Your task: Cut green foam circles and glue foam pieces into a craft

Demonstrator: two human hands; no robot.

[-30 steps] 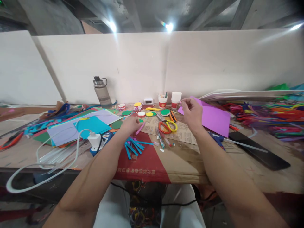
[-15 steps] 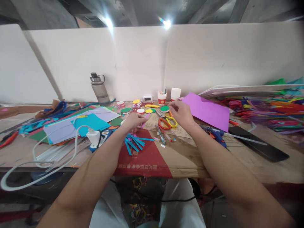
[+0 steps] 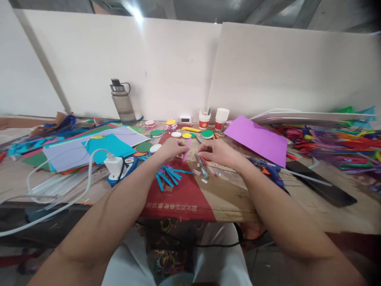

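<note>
Landmark: the blue strips (image 3: 168, 177), splayed in a bundle on the surface (image 3: 238, 203).
Left hand (image 3: 173, 148): just beyond the blue strips, thumb and fingers pinched together on the purple strip.
Purple strip (image 3: 185, 156): beyond the blue strips and a little to their right, held at a tilt, an end showing either side of the fingertips.
Right hand (image 3: 219, 152): right of the blue strips and somewhat beyond, fingers curled, tips close to the thumb; I cannot tell whether it has hold of anything.
Pens (image 3: 203, 168): lying near the blue strips on their right, far ends by the right hand.
Purple sheet (image 3: 258, 143): well right of the blue strips and farther back.
Glue gun (image 3: 273, 174): well right of the blue strips, about level with them.
Power strip (image 3: 131, 165): left of the blue strips, with a white plug (image 3: 114, 165) in it.
Bright blue sheet (image 3: 110, 149): left of the blue strips and beyond, on fanned papers.
Bottle (image 3: 122, 104): standing far beyond the blue strips, to the left.
Paper cups (image 3: 221, 118): far beyond the blue strips, to the right.
</note>
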